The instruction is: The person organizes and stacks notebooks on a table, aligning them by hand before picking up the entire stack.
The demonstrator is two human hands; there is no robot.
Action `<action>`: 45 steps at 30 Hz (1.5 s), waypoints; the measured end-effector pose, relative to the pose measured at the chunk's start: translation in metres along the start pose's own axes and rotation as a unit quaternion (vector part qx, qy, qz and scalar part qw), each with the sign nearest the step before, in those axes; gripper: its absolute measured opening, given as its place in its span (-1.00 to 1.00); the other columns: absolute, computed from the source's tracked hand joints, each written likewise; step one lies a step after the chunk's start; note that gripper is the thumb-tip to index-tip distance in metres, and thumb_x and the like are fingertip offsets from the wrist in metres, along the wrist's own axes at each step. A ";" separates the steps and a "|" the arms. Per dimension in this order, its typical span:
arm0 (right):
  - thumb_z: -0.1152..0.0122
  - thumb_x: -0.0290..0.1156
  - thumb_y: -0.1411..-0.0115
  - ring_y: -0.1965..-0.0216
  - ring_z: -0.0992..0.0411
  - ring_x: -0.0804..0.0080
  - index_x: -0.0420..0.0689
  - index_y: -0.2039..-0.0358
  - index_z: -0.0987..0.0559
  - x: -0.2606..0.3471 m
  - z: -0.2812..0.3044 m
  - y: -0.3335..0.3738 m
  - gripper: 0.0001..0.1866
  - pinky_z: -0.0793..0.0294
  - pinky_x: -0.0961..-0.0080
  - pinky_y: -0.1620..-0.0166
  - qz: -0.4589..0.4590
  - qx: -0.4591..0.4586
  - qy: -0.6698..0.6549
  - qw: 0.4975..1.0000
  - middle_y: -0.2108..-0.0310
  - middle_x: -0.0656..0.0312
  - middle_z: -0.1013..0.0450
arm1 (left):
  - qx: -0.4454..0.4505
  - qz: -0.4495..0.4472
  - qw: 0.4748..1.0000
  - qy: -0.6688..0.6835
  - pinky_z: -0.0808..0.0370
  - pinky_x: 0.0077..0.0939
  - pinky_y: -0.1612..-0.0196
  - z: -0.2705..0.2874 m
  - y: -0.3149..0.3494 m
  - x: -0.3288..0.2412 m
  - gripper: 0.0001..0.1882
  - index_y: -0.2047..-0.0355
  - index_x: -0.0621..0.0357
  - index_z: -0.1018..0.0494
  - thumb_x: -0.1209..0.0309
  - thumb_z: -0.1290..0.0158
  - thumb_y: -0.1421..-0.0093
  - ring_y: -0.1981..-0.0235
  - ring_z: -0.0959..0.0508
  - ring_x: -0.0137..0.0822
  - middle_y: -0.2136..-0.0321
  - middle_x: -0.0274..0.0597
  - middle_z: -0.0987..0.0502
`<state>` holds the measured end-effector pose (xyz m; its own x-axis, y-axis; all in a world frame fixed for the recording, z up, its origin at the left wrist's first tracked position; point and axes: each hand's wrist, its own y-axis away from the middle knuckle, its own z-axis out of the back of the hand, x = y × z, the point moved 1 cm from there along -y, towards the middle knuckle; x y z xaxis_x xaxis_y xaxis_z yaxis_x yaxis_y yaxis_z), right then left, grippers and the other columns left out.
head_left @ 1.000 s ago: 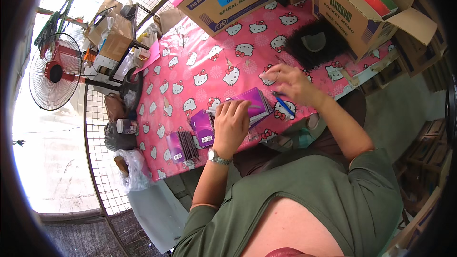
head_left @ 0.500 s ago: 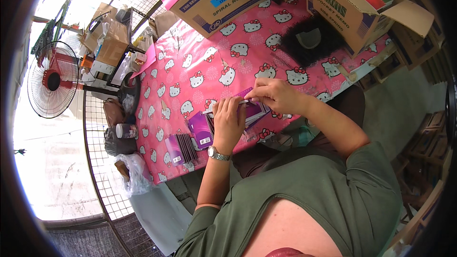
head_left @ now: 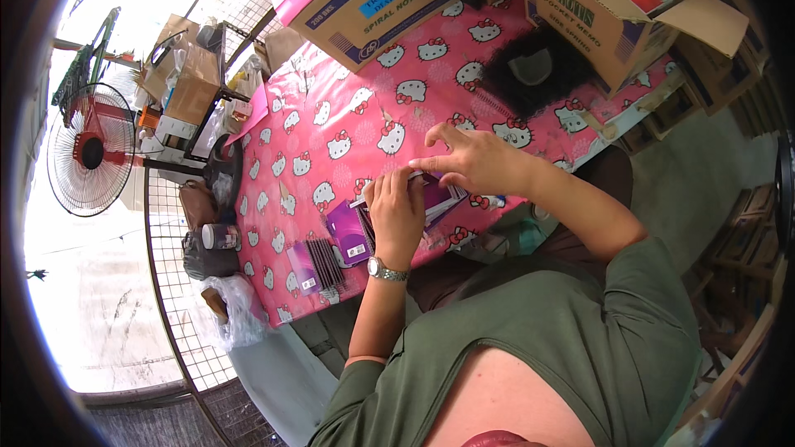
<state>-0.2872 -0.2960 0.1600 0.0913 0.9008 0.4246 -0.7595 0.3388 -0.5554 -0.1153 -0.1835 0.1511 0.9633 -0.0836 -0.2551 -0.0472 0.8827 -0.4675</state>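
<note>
My left hand (head_left: pixel 396 205), with a watch at its wrist, lies over a purple-covered notebook (head_left: pixel 348 227) at the table's near edge, fingers bent round its upper edge. A white strip shows along that edge by the fingertips. My right hand (head_left: pixel 474 162) is just right of it, fingers apart, with a fingertip at the edge beside my left fingers. More purple covers and white page edges show under the right hand, partly hidden. To the left, a stack of small spiral notebooks (head_left: pixel 317 267) with dark coils lies near the table edge.
A pink cloth with cartoon cats covers the table (head_left: pixel 339 167). A black bristly heap of what look like spiral coils (head_left: pixel 538 74) lies at the far right. Beyond stand a closed carton (head_left: pixel 381 12) and an open carton (head_left: pixel 580 24). A fan (head_left: pixel 91 151) stands left.
My right hand has loosened from a pinch at the notebook's edge; its fingers are now spread and it has shifted slightly left. The left hand keeps its hold on the notebook.
</note>
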 end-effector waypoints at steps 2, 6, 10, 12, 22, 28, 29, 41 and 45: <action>-0.27 -0.46 -0.18 0.30 -0.55 0.16 -0.06 -0.09 -0.54 -0.001 -0.009 0.006 -0.57 -0.60 0.34 0.24 -0.053 -0.015 -0.073 0.996 0.24 0.08 -0.47 | -0.002 0.002 1.000 -0.008 -0.30 -0.15 -0.02 -0.001 0.000 -0.004 -0.77 0.12 0.16 -0.45 0.39 -0.07 -0.23 0.17 -0.51 -0.07 0.28 -0.11 -0.55; -0.26 -0.50 -0.17 0.28 -0.56 0.13 -0.06 -0.13 -0.50 -0.010 -0.020 0.011 -0.52 -0.62 0.24 0.23 -0.160 -0.013 -0.253 0.954 0.22 0.09 -0.47 | 0.008 -0.023 0.999 -0.030 -0.29 -0.15 -0.02 0.002 -0.003 -0.013 -0.74 0.11 0.16 -0.43 0.36 -0.08 -0.22 0.17 -0.51 -0.08 0.28 -0.11 -0.55; -0.22 -0.34 -0.23 0.27 -0.57 -0.01 -0.11 -0.07 -0.48 0.020 0.002 0.001 -0.61 -0.58 0.13 0.18 -0.141 0.021 -0.110 0.984 0.26 -0.06 -0.55 | 0.020 -0.030 0.999 -0.040 -0.29 -0.15 -0.02 0.002 0.002 -0.005 -0.74 0.11 0.15 -0.43 0.36 -0.09 -0.21 0.17 -0.51 -0.08 0.28 -0.11 -0.55; -0.20 -0.21 -0.26 0.20 -0.56 -0.06 -0.11 -0.07 -0.47 0.024 0.006 -0.008 -0.59 -0.56 0.09 0.16 -0.227 0.114 -0.138 0.957 0.21 -0.15 -0.55 | 0.012 -0.034 0.999 -0.004 -0.29 -0.15 -0.01 0.002 0.004 -0.002 -0.75 0.13 0.16 -0.44 0.36 -0.10 -0.22 0.18 -0.51 -0.08 0.28 -0.11 -0.54; -0.36 -0.08 -0.13 -0.23 -0.25 -0.25 -0.19 -0.04 -0.50 -0.185 0.005 0.043 -0.43 -0.32 -0.05 -0.22 -0.482 0.042 0.367 0.795 -0.29 -0.21 -0.21 | 0.003 0.001 0.995 -0.101 -0.20 0.01 -0.23 0.007 0.016 -0.004 -0.75 0.14 0.06 -0.45 0.30 -0.16 -0.20 -0.08 -0.38 0.03 0.06 -0.13 -0.49; -0.29 -0.35 -0.13 -0.07 -0.38 0.41 -0.11 -0.16 -0.49 -0.044 0.003 -0.022 -0.46 -0.43 0.43 -0.08 -0.167 0.213 -0.594 0.758 -0.01 0.22 -0.42 | -0.020 0.032 0.999 0.032 -0.27 -0.04 -0.09 0.000 0.021 0.013 -0.64 0.21 0.09 -0.47 0.32 -0.33 -0.01 0.06 -0.39 -0.01 0.20 -0.14 -0.45; -0.27 -0.36 -0.14 -0.06 -0.38 0.43 -0.11 -0.16 -0.49 -0.046 -0.001 -0.021 -0.47 -0.43 0.44 -0.06 -0.165 0.214 -0.558 0.785 -0.01 0.24 -0.42 | -0.011 0.024 0.999 0.039 -0.28 -0.06 -0.07 0.001 0.018 0.008 -0.64 0.22 0.09 -0.47 0.32 -0.34 0.00 0.07 -0.39 -0.02 0.21 -0.15 -0.46; -0.38 0.00 -0.17 -0.25 -0.26 0.29 -0.01 -0.15 -0.51 -0.028 -0.011 -0.014 -0.40 -0.28 0.38 -0.21 -0.141 0.282 -0.487 0.815 -0.26 0.17 -0.27 | 0.012 -0.015 0.997 0.074 -0.30 -0.14 -0.03 0.005 0.020 0.016 -0.59 0.22 0.10 -0.50 0.34 -0.34 0.10 0.10 -0.41 -0.07 0.20 -0.21 -0.47; -0.36 -0.03 -0.20 -0.22 -0.27 0.30 -0.01 -0.12 -0.52 -0.026 -0.002 -0.021 -0.45 -0.28 0.39 -0.21 -0.122 0.265 -0.547 0.784 -0.22 0.17 -0.28 | 0.007 -0.013 0.997 0.072 -0.31 -0.15 -0.02 0.008 0.019 0.015 -0.60 0.23 0.09 -0.50 0.35 -0.34 0.11 0.11 -0.41 -0.08 0.22 -0.21 -0.47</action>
<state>-0.2722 -0.3259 0.1595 -0.1110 -0.0450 0.9928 -0.9931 0.0425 -0.1091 -0.0994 -0.1639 0.1451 0.9158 -0.1707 -0.3635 -0.0188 0.8860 -0.4634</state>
